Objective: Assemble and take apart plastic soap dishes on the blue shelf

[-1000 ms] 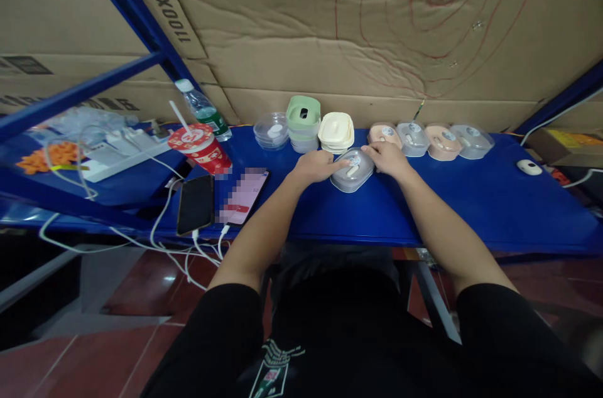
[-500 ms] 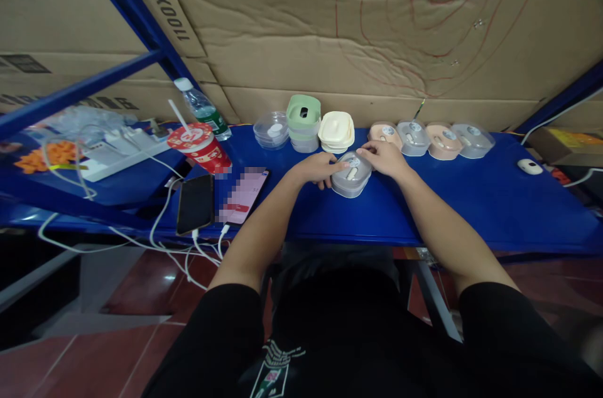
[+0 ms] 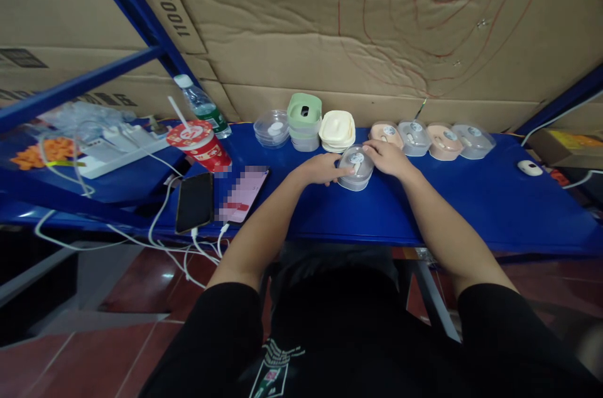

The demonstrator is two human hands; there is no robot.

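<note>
My left hand point(image 3: 326, 169) and my right hand point(image 3: 385, 157) both grip a grey lidded container point(image 3: 355, 182) on the blue table, one from each side. Its clear domed lid has a round label and a small white piece on top. Left fingers wrap its near left side, with the thumb on the lid; the right fingertips press its upper right edge. Just behind stand a cream stack of lids point(image 3: 337, 128) and a green lid point(image 3: 304, 110) on top of clear tubs. Behind my right hand is a row of similar containers, peach point(image 3: 444, 143) and grey point(image 3: 413, 139).
Clear round lids point(image 3: 272, 129) lie left of the green stack. Farther left stand a red cup point(image 3: 202, 150) with a straw and a water bottle point(image 3: 207, 110). Two phones, one dark point(image 3: 195, 202), lie with cables. A white mouse-like object point(image 3: 530, 167) sits at right.
The grey container has turned and shifted slightly right and away from me, with both hands still on it. My left thumb has slid further onto its lid.
</note>
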